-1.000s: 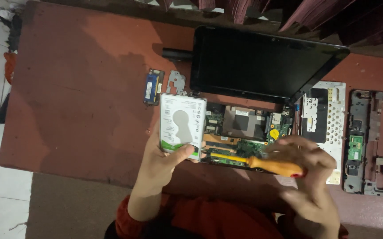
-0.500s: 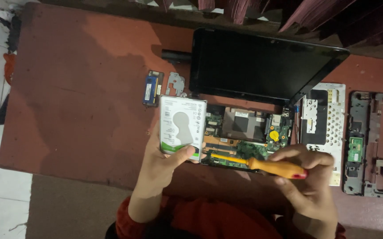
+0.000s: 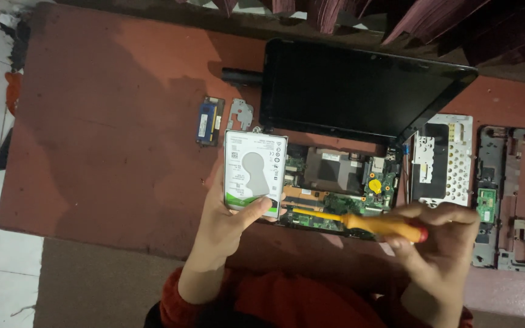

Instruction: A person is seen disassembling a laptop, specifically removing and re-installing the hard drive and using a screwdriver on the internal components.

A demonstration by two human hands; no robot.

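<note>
My left hand [image 3: 229, 222] holds a flat silver hard drive [image 3: 254, 172] with a white and green label, label side up, above the left edge of an opened laptop. My thumb rests on its lower part. My right hand [image 3: 435, 240] grips a screwdriver [image 3: 365, 222] by its orange handle with a red end. Its shaft points left over the green circuit board [image 3: 341, 203] of the laptop base. The laptop's dark screen [image 3: 359, 91] stands open behind.
On the red-brown table [image 3: 110, 140] lie a small blue memory module [image 3: 206, 120], a grey metal bracket [image 3: 240, 113] and a black cylinder [image 3: 241, 76]. A white perforated keyboard plate [image 3: 450, 158] and a dark plastic frame [image 3: 520, 194] lie at the right.
The drive has shifted slightly in my left hand. My right hand with the screwdriver has moved a little to the right and lower.
</note>
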